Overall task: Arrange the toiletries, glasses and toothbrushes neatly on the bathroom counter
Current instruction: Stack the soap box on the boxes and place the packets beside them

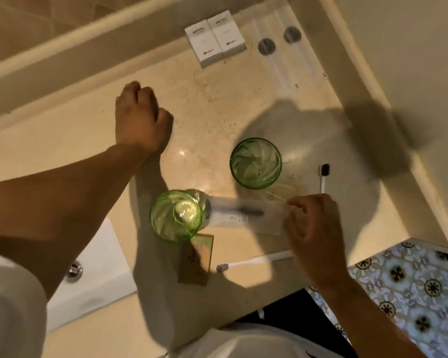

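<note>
Left hand (140,120) is resting curled on the counter (217,104), holding nothing. Right hand (313,228) is pinching a blurred clear packet (241,215) lying between two glasses (255,162); its contents are indistinct.

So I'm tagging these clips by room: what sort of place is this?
Most likely a hotel bathroom: a marble counter beside a white basin, two green glasses, loose toothbrushes, and boxed toiletries lined up at the back.
</note>
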{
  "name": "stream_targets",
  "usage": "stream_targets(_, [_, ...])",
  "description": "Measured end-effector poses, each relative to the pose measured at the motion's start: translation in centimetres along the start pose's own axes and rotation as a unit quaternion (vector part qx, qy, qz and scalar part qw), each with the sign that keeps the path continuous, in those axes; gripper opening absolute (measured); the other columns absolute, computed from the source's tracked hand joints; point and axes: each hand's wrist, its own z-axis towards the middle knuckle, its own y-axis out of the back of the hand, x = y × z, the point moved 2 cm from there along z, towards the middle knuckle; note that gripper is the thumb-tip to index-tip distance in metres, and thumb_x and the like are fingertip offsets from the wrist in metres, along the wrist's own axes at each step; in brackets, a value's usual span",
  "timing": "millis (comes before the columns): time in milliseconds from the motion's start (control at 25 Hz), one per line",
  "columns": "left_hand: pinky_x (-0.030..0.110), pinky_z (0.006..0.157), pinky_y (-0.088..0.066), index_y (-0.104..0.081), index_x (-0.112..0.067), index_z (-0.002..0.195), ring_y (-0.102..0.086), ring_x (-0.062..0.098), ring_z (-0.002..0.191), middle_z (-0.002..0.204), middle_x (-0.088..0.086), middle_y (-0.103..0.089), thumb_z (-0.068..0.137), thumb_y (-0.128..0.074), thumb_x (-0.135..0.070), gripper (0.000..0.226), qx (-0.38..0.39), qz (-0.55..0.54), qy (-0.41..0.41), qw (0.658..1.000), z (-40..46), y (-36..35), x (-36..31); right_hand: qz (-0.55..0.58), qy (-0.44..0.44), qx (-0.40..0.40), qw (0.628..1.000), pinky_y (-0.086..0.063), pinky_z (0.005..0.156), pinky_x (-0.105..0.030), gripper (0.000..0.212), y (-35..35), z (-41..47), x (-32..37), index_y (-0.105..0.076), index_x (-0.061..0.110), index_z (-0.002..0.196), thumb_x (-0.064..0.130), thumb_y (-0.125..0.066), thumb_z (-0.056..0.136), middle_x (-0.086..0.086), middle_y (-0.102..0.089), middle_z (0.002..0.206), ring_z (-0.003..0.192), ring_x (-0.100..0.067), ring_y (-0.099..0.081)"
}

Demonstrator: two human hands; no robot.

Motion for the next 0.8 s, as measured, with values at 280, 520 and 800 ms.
stream_targets(280, [0.040, 0.115, -0.034, -0.050, 0.000, 0.143, -0.044, 0.041, 0.137, 0.151, 0.025, -0.045, 0.093, -0.049, -0.034, 0.060, 0.062, 0.020, -0.041, 0.997, -5.6, 1.5, 0.5, -0.033, 0.234, 0.210, 0.949, -0.049, 0.094, -0.042, 0.048, -6.1, -5.0, 6.2, -0.063, 0.015, 0.120, 0.038, -0.068, 0.079, -0.010, -0.055, 0.123, 0.113, -0.029, -0.054])
stream_targets(520, [0.043, 0.115, -0.035, -0.047, 0.001, 0.147, -0.044, 0.042, 0.137, 0.151, 0.025, -0.046, 0.096, -0.048, -0.035, 0.063, 0.060, 0.037, -0.009, 0.997, -9.8, 2.6, 2.6, -0.184, 0.274, 0.278, 0.902, -0.044, 0.100, -0.046, 0.067, -8.7, -7.3, 8.3, -0.056, 0.022, 0.120, 0.051, -0.077, 0.063, -0.013, -0.046, 0.137, 0.125, -0.032, -0.047])
stream_targets(800, [0.045, 0.118, -0.032, -0.047, 0.000, 0.148, -0.041, 0.039, 0.141, 0.153, 0.022, -0.045, 0.098, -0.049, -0.031, 0.059, 0.044, 0.029, 0.004, 0.999, -10.2, 2.9, 3.3, -0.028, 0.269, 0.237, 0.933, -0.045, 0.096, -0.040, 0.064, -5.9, -6.8, 6.5, -0.052, 0.015, 0.122, 0.043, -0.071, 0.068, -0.010, -0.051, 0.122, 0.112, -0.031, -0.053])
